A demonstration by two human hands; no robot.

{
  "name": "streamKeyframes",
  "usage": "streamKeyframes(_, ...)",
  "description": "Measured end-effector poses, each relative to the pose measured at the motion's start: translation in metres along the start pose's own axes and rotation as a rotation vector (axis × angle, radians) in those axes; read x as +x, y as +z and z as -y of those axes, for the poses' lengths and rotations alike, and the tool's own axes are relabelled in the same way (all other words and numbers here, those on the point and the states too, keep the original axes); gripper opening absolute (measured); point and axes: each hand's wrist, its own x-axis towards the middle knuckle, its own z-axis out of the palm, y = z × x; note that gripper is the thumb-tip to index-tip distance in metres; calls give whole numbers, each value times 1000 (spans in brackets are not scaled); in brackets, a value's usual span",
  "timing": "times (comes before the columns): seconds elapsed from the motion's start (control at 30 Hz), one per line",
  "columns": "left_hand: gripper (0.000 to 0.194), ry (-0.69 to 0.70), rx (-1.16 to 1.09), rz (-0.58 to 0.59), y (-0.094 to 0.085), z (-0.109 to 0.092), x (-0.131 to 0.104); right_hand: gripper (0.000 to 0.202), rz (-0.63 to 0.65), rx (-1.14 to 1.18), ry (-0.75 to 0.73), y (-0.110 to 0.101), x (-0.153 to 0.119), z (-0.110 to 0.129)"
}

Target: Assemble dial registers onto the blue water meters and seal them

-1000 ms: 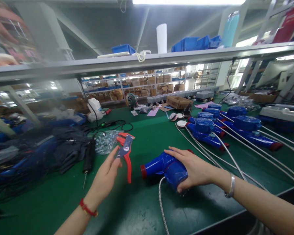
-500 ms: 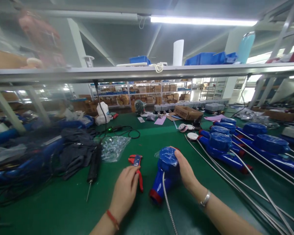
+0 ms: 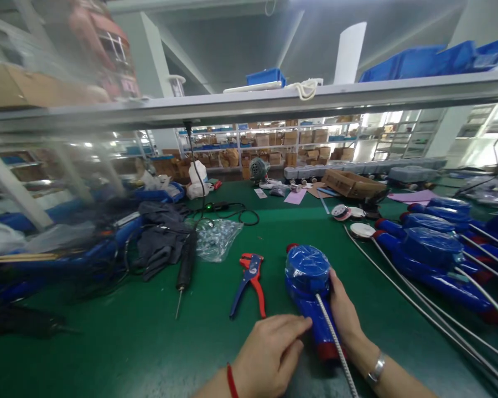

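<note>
A blue water meter [image 3: 309, 282] wrapped in clear film lies on the green bench [image 3: 120, 342] in front of me, its red end cap toward me. A grey metal hose [image 3: 336, 345] runs from it toward the near edge. My right hand [image 3: 343, 315] grips the meter's right side. My left hand [image 3: 271, 354] rests on the bench with fingertips touching the meter's left side, holding nothing. The red and blue wire stripper [image 3: 249, 282] lies free on the bench to the left of the meter.
Several more blue meters [image 3: 431, 257] with hoses lie at the right. A black soldering iron [image 3: 185, 268], a bag of small parts [image 3: 218, 237] and dark cloth [image 3: 160, 240] sit at the left. A cardboard box [image 3: 352, 185] stands farther back under a shelf [image 3: 274, 102].
My left hand has put down the wire stripper and moved to the meter. My right hand has turned the meter so its red end points at me.
</note>
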Motion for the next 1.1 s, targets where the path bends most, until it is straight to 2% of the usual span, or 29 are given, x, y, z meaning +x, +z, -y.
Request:
streamKeyframes(0.07, 36, -52, -2, -66, 2, 1, 2, 68, 13, -83, 49, 1, -7, 7)
streamKeyframes(0.13, 36, -96, 2, -118, 4, 3, 3, 68, 34, -122, 35, 2, -12, 12)
streamKeyframes(0.3, 33, -48, -6, -180, 6, 5, 2, 63, 16, -109, 1, 1, -11, 21)
streamKeyframes(0.37, 28, -58, 24, -247, 2, 7, 1, 62, 7, -41, -10, -2, -6, 20)
streamKeyframes(0.43, 24, -117, 85, -354, -8, 13, 0, 62, 24, 36, -35, -7, 0, 15)
streamKeyframes(0.5, 23, -233, 203, -461, -22, 26, -1, 62, 23, 95, -64, -11, 8, 8)
streamKeyframes(0.67, 27, -508, 488, -602, -76, 80, -3, 61, -25, 106, -96, -14, 23, -6)
streamKeyframes(0.77, 28, -618, 632, -597, -106, 113, 0, 61, -35, 76, -88, -11, 25, -5)
streamKeyframes(0.83, 26, -692, 736, -543, -118, 131, 4, 62, -40, 36, -68, -8, 25, -3)
streamKeyframes(0.97, 23, -793, 906, -407, -126, 164, 21, 63, -49, -43, -3, -5, 20, 6)
streamKeyframes(1.1, 25, -834, 1001, -337, -128, 191, 39, 63, -67, -88, -2, 1, 12, 16)
